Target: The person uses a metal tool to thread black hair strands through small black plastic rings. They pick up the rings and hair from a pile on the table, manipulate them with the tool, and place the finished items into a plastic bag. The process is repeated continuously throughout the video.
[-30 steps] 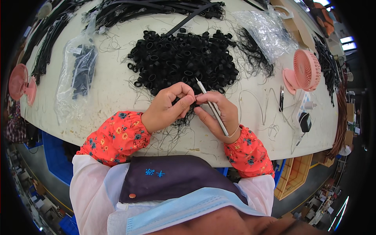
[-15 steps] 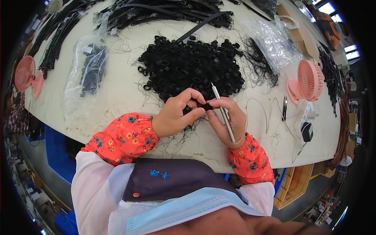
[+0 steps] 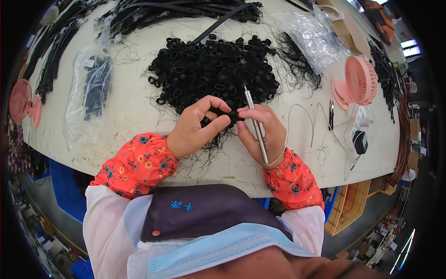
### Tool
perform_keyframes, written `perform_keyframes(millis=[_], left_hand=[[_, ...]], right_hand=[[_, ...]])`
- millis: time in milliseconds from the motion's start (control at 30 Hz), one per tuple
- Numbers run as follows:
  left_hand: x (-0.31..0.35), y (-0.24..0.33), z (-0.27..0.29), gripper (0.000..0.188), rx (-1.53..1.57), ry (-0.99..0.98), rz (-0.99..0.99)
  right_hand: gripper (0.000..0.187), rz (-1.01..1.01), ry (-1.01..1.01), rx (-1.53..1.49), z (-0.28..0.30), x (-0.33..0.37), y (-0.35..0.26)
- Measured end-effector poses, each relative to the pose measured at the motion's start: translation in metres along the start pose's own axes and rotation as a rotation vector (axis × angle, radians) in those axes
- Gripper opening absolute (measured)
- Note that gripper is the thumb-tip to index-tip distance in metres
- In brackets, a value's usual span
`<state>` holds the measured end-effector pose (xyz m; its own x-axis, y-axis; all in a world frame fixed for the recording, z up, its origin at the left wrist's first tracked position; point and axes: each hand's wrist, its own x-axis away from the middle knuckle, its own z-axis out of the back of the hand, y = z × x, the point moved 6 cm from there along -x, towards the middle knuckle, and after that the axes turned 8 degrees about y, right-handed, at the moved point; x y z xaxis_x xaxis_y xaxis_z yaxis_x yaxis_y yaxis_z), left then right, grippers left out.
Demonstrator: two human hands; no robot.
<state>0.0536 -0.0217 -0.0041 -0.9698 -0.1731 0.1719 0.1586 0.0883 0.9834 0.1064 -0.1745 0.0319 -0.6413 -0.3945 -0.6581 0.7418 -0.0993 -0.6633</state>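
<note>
Just in front of a heap of black loops (image 3: 204, 69), my two hands meet at a small black loop (image 3: 235, 116). My left hand (image 3: 195, 128) has bent fingers, with the thumb and fingertips close together at the loop's left side; part of the grip is hidden. On the other side, my right hand (image 3: 267, 132) touches the loop with its fingertips. That hand also holds a slim silver pen-shaped tool (image 3: 256, 125), its thin tip pointing up and away over the heap. A thin cord runs from near the tool's lower end.
Black straps (image 3: 186, 9) lie at the back. A clear bag (image 3: 95, 93) of black pieces is on the left, an empty-looking clear bag (image 3: 311, 35) at back right. Pink fans (image 3: 360, 81) stand on both sides. Black tweezers (image 3: 331, 114) and a power strip (image 3: 360, 122) lie right.
The whole view has shifted, so the table's things sit farther left and slightly higher. My hands stay at the same place by the heap, still with the loop and the tool.
</note>
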Motion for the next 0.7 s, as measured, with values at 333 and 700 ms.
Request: perform_keyframes(millis=[333, 700], left_hand=[[-0.005, -0.006, 0.004, 0.013, -0.104, 0.022, -0.101], [-0.003, -0.004, -0.001, 0.016, 0.034, -0.007, -0.021]], right_hand=[[0.034, -0.115, -0.069, -0.090, -0.005, 0.002, 0.004], [0.035, -0.156, -0.058, -0.117, 0.002, 0.002, 0.006]])
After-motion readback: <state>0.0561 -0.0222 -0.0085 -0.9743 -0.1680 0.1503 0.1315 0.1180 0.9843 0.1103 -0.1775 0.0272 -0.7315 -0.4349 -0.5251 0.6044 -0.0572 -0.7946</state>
